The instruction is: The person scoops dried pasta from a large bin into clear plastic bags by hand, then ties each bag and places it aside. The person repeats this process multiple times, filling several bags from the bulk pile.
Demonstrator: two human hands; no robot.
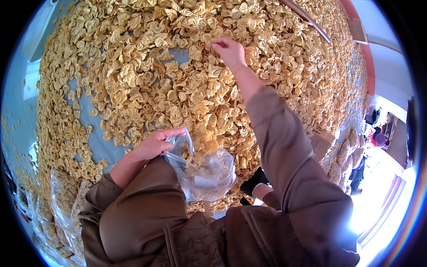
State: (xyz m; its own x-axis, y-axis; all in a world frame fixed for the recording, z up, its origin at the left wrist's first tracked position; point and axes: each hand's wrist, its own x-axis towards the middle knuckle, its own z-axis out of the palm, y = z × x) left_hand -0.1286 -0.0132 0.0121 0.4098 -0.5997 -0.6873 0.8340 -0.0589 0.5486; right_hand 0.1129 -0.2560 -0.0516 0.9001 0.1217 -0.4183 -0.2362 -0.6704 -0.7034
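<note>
A wide spread of golden, crinkled fried snack pieces covers a pale blue sheet on the floor. My left hand grips the rim of a clear plastic bag that has a few of the pieces inside. My right hand is stretched far out over the heap, fingers pinched down among the pieces; whether it holds one I cannot tell. Both arms wear brown sleeves.
A long metal rod lies across the pieces at the top right. A cardboard box sits at the right edge of the heap. My dark shoe stands beside the bag. Bags of pieces lie lower left. Another person is far right.
</note>
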